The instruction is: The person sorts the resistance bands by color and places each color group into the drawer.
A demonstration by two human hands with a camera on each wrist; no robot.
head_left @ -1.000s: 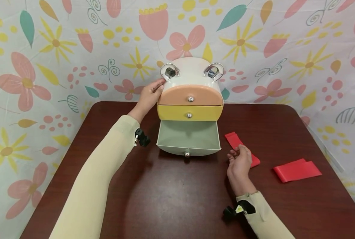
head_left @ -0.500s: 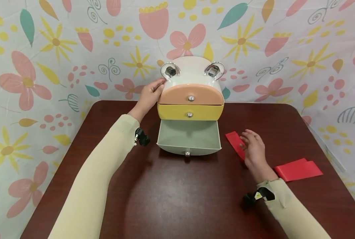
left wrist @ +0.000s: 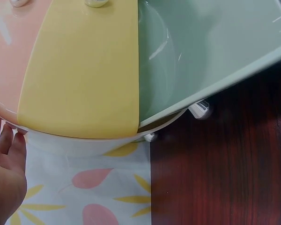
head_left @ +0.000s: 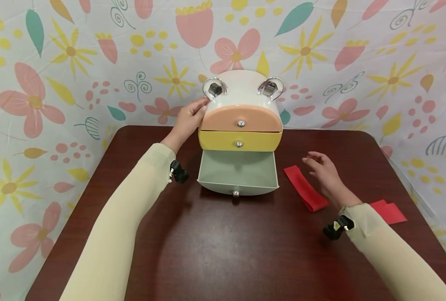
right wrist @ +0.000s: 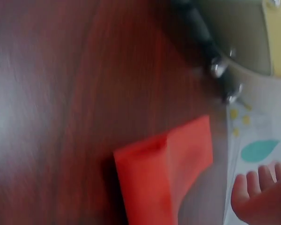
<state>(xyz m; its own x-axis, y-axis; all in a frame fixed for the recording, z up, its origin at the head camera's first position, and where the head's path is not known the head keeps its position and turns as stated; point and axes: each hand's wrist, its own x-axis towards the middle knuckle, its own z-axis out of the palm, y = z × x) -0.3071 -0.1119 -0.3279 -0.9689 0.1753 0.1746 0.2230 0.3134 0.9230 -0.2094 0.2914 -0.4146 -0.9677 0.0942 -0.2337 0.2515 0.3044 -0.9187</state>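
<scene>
A small chest of drawers (head_left: 242, 92) with a white rounded top and two shiny ear-like rings stands at the back of the table. Its green bottom drawer (head_left: 238, 169) is pulled out and has nothing inside. Above it, the yellow drawer (head_left: 219, 141) and orange drawer (head_left: 223, 119) are pushed in. My left hand (head_left: 185, 125) rests its fingers against the chest's left side; the left wrist view shows the fingertips at its edge. Empty, with fingers loosely bent, my right hand (head_left: 326, 175) hovers beside a folded red strip (head_left: 302, 186) on the table.
Another folded red piece (head_left: 394, 212) lies farther right, partly hidden by my right forearm. A dark brown table (head_left: 215, 251) carries everything. Behind it hangs a floral cloth (head_left: 133, 54).
My right hand has moved right and away from me, off the nearer red strip, which is now fully uncovered. My left hand stays at the chest.
</scene>
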